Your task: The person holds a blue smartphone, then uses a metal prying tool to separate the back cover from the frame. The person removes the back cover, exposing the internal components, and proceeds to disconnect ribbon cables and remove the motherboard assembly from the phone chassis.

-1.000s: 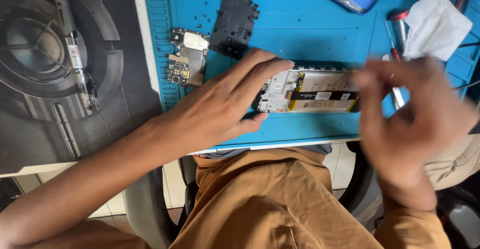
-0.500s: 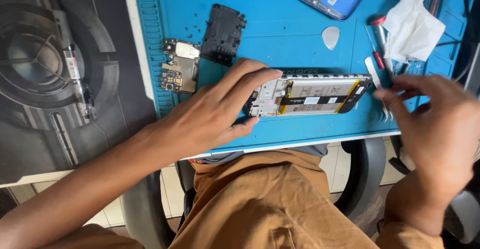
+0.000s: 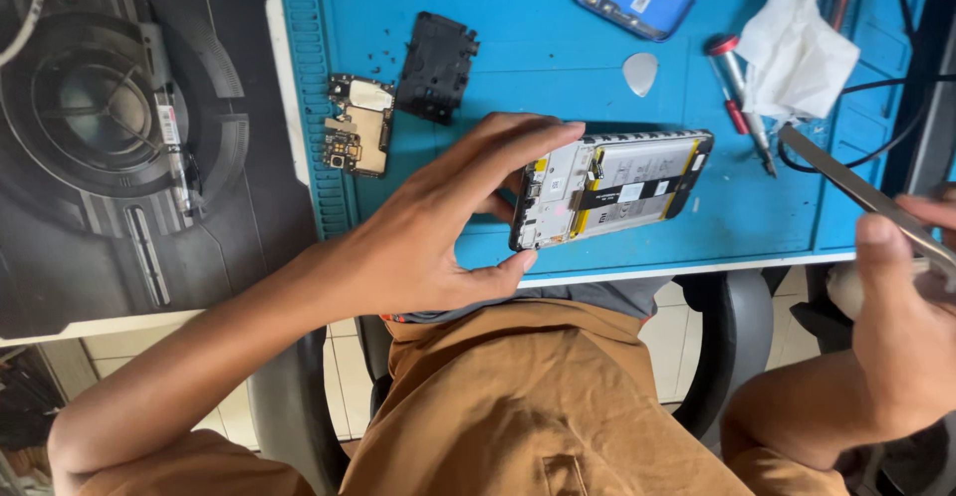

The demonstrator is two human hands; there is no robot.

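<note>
The left hand (image 3: 438, 232) grips one end of the opened phone (image 3: 612, 187) at the middle of the frame. The right hand (image 3: 901, 327), at the right edge, pinches metal tweezers (image 3: 856, 192).

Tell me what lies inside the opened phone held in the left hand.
Inside the opened phone: a pale battery crossed by a black-and-yellow strip. The left hand hides its left edge and underside.

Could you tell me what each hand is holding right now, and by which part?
Left hand grips the opened phone at its left end, thumb below, fingers above. Right hand pinches metal tweezers near their rear end.
</note>
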